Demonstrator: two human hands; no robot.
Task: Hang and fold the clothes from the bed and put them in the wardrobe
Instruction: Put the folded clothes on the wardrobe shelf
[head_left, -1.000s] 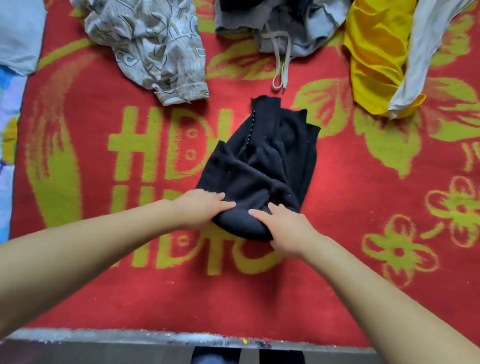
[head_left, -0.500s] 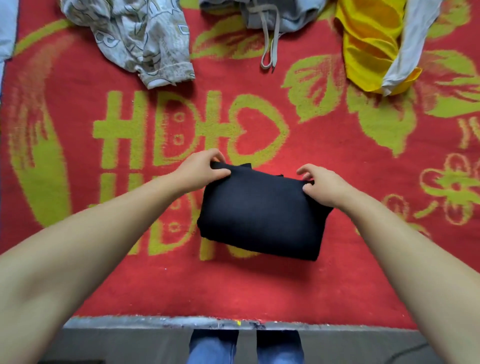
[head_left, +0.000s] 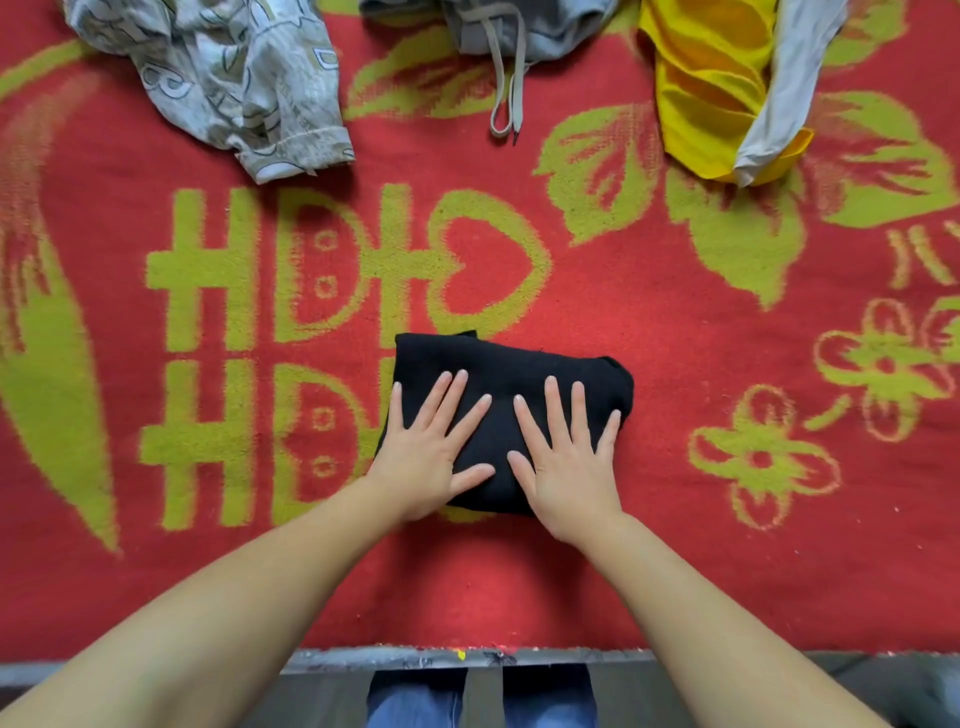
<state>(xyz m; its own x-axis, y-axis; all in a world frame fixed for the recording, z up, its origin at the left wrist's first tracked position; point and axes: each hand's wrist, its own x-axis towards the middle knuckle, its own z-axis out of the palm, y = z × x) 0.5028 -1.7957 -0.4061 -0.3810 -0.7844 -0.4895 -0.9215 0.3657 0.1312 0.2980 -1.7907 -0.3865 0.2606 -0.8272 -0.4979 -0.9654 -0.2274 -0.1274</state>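
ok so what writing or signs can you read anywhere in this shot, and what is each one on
"囍", the double happiness sign, woven large in yellow-green on the red blanket; the folded black garment under the left hand and right hand covers its lower right part.
Patterned shirt: printed shapes only, no readable words.
Grey garment, yellow garment: no text or labels visible.

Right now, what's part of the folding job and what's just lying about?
In the job:
black garment, folded, both hands flat on it
left hand
right hand
patterned shirt, unfolded
grey garment with drawstring
yellow garment
white cloth over the yellow

Just there:
red blanket
bed edge
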